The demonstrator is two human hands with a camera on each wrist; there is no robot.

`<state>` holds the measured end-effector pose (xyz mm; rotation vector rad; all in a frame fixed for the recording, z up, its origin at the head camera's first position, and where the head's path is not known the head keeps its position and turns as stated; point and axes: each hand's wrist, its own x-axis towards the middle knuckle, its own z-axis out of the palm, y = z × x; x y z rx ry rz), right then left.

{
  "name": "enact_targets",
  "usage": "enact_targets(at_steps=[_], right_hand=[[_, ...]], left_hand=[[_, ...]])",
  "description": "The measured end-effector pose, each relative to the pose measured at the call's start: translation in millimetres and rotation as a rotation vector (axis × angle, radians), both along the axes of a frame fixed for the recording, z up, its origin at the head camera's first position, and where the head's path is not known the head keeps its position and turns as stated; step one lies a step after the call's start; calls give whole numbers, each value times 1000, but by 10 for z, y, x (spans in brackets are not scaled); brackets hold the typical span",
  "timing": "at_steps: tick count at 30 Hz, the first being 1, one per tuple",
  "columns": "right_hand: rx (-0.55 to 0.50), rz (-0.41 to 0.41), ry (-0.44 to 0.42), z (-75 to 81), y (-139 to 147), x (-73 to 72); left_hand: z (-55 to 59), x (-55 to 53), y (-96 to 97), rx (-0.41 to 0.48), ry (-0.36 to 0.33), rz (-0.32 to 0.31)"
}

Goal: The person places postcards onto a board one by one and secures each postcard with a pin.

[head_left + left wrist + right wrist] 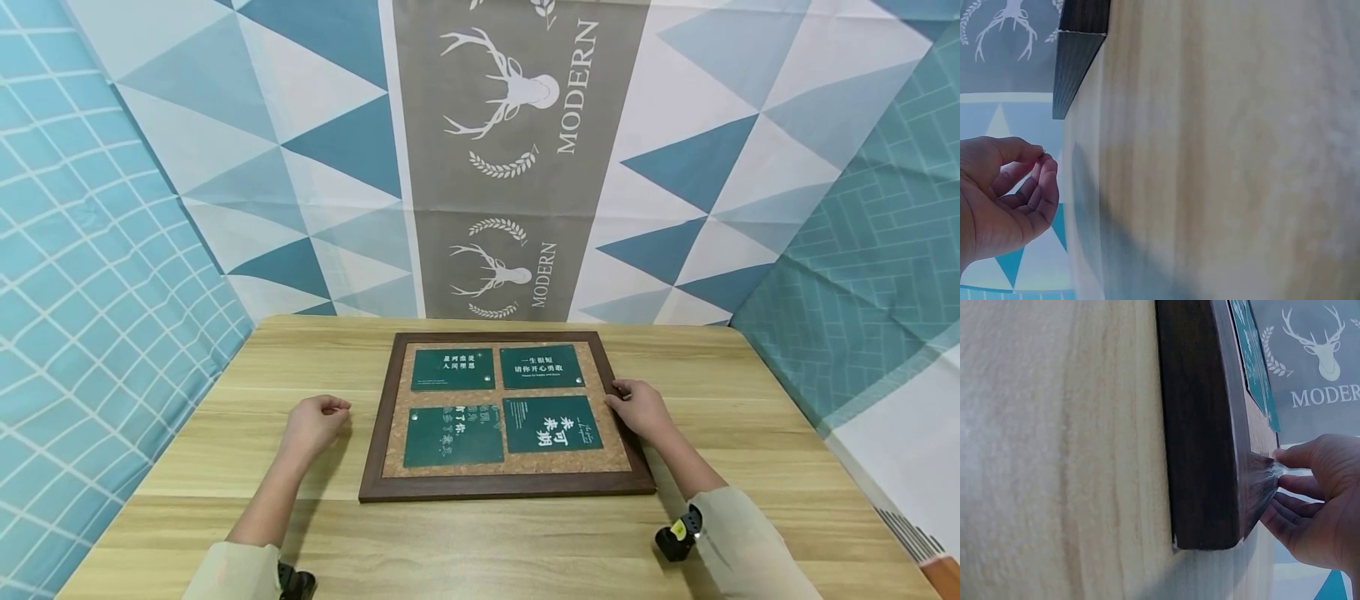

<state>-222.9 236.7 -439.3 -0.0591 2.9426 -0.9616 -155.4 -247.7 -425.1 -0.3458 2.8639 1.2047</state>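
A cork board [500,482] in a dark brown frame lies flat on the table, bearing several green cards with white lettering. My right hand [643,408] grips the frame's right edge. In the right wrist view, that hand [1319,500] has its thumb over the top of the frame [1200,437] and its other fingers at the outer side. My left hand [317,427] is held left of the board, apart from it. In the left wrist view, the left hand's [1010,194] thumb and fingertips pinch a tiny dark thing [1043,152], too small to make out.
Small round pins show on some cards, such as the upper left card [450,369] and the lower left card [453,437]. The wood-grain table [480,542] meets a patterned cloth backdrop [510,167] behind, with cloth at both sides.
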Motion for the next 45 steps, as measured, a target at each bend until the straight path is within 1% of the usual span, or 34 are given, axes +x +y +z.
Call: enact_targets(at_steps=[6,8,15,22,26,33,36,40,45], right_hand=[[-18,10,12,8,5,10],[-28,13,13,12,5,17],[-54,28,44,34,-14,32],[-50,30,70,76,-27,61],[-61,25,81,101,-42,83],[-77,24,89,153,-96,108],[-77,26,83,167,-115,115],[-89,49,88,178,-148,127],[-110,50,96,162,-182,131]], left_hand=[[46,10,9,-43,32,-15],[56,10,18,-42,33,-17],[74,-11,37,15,42,-21],[89,-22,63,27,61,-24],[103,-25,82,51,60,-25],[115,-35,109,57,57,-26],[122,-38,123,84,62,-34],[129,-35,141,121,62,-37],[145,-19,159,153,43,-40]])
